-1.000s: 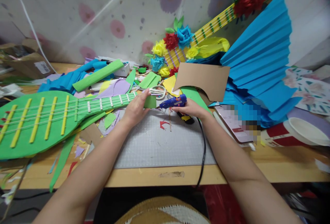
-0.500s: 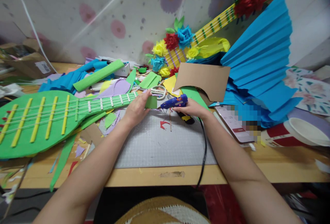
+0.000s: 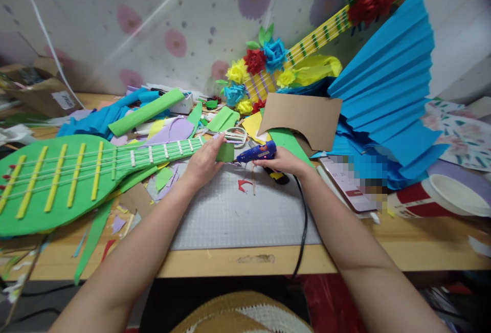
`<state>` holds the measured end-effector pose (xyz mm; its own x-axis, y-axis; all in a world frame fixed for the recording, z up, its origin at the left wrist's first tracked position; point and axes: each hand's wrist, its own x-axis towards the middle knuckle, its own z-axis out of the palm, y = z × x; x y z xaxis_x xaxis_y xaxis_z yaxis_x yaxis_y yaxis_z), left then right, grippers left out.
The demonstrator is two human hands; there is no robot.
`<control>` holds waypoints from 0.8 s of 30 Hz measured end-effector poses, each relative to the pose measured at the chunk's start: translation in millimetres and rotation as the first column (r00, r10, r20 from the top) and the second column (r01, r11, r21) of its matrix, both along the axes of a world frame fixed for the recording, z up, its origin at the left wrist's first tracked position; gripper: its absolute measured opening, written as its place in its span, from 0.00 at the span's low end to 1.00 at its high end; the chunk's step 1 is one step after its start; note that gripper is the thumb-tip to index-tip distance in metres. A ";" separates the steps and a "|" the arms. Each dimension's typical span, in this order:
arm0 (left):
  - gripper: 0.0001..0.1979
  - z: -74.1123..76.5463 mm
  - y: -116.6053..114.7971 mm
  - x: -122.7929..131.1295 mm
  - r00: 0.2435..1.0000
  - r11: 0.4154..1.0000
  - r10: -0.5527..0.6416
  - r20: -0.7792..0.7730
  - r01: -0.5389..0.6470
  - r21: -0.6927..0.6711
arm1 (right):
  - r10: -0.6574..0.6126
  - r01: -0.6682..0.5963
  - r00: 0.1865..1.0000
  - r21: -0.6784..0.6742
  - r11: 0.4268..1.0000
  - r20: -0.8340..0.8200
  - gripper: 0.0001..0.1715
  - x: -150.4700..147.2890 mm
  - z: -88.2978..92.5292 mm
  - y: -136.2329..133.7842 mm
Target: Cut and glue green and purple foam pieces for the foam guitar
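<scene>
A green paper guitar (image 3: 76, 179) with yellow strips and white strings lies at the left, its neck pointing right. My left hand (image 3: 205, 161) is closed around the end of that neck, and a dark green tip (image 3: 226, 152) sticks out past the fingers. In my right hand (image 3: 286, 161) is a blue hot glue gun (image 3: 258, 152), gripped by its handle. Its nozzle points left and sits at the right edge of the dark green tip; whether it touches I cannot tell. The palm side of my left hand is hidden.
A grey cutting mat (image 3: 245, 220) with a red paper scrap (image 3: 243, 185) lies beneath my hands. The gun's black cord (image 3: 305, 220) hangs over the table edge. Behind are scissors (image 3: 240, 136), cardboard (image 3: 301, 118) and a flowered yellow guitar (image 3: 318, 39). A phone (image 3: 349, 184) and paper bucket (image 3: 418, 197) stand right.
My right hand has shifted slightly left with the glue gun, bringing the nozzle closer to the dark green tip. My left hand and the green guitar look still.
</scene>
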<state>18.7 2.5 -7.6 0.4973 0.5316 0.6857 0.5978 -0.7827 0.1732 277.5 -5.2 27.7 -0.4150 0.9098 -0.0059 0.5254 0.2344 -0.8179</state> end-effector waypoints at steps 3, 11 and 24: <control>0.47 0.2 -0.2 0.2 1.000 1.000 0.003 -0.004 -0.003 0.003 | 0.001 -0.001 1.000 0.005 1.000 0.020 0.17 -0.3 -0.3 0.0; 0.47 1.8 -0.9 0.4 1.000 1.000 -0.001 -0.016 0.001 0.017 | -0.008 0.009 0.999 -0.030 1.000 0.037 0.22 -2.4 1.2 -0.5; 0.47 0.4 -0.4 -0.9 1.000 1.000 0.003 -0.002 -0.003 -0.005 | -0.014 0.001 0.994 -0.125 0.992 -0.104 0.21 1.0 1.3 -1.1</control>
<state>17.9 2.0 -7.1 0.4967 0.5363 0.6825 0.6006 -0.7800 0.1758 278.5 -6.3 29.0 -0.4123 0.9079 -0.0761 0.4367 0.1237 -0.8911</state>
